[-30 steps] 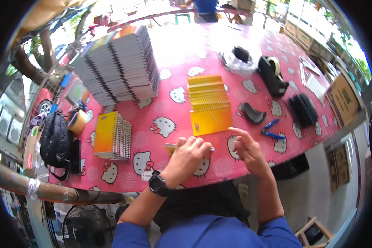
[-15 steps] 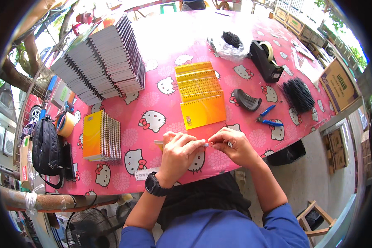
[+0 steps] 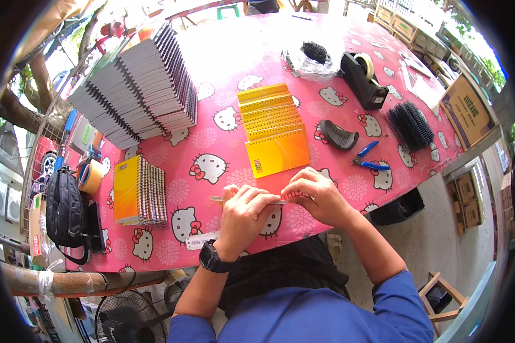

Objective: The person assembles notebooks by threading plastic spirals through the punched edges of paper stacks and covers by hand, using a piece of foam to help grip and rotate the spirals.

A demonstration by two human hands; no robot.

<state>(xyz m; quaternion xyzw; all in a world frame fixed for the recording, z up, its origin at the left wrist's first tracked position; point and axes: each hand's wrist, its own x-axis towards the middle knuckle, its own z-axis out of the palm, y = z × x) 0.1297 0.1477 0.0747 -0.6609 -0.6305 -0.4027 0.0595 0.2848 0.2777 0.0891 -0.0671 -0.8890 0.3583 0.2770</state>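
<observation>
Both hands are closed around one thin pale strip (image 3: 252, 200) at the near edge of the surface (image 3: 212, 171), a table under a pink cloth printed with white cartoon cats. The left hand (image 3: 243, 214), with one black wristwatch (image 3: 213, 258) on its wrist, grips the strip from above, and a short end pokes out to its left. The right hand (image 3: 317, 194) pinches a small red toothed piece (image 3: 294, 195) at the strip's other end; the two hands nearly touch.

Just beyond the hands lies one fanned row of orange-yellow spiral notebooks (image 3: 272, 128), about seven, overlapping. Left of the left hand stands one upright batch of yellow-covered spiral notebooks (image 3: 138, 191), too many to count. Further off to the left is a large slanted stack of grey-edged spiral notebooks (image 3: 134, 88).

Beyond the right hand lie one black comb-like binding piece (image 3: 337, 134) and one pair of blue-handled pliers (image 3: 371, 163). Further right sits one bundle of black plastic binding combs (image 3: 411, 124), and beyond that one black tape dispenser (image 3: 363, 80). Near the left hand's wrist lies one small white label (image 3: 200, 241).
</observation>
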